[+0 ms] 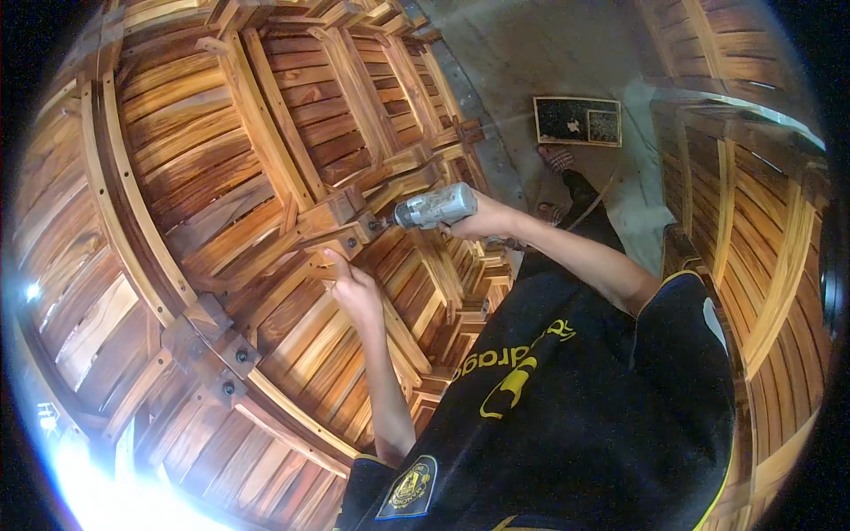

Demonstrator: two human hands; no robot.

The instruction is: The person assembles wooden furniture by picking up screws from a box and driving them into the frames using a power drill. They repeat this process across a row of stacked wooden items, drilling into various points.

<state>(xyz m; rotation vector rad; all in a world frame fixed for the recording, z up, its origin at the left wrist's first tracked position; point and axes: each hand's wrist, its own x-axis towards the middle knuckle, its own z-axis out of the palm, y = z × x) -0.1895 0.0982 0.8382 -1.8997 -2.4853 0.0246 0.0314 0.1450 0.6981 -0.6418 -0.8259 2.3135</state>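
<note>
My right hand (pixel 482 217) is wrapped round the handle of a grey pistol-shaped impact driver (pixel 438 206). The tool's nose points left, close to a dark bolt head (pixel 375 225) in the joint of a slatted wooden frame (pixel 266 133). Just below that joint, my left hand (pixel 357 294) is closed at a wooden block (pixel 329 257), its thumb or a finger extended along the wood. The remaining left fingers are curled and partly hidden. Another dark bolt (pixel 352 242) sits beside the driver's tip.
More slatted wooden pieces (pixel 761 265) stand on the right. A framed dark panel (pixel 575 121) lies on the grey floor (pixel 496 53) near my feet. A thin hose (pixel 611 181) runs by my leg. Dark brackets with bolts (pixel 228 358) join the frame at lower left.
</note>
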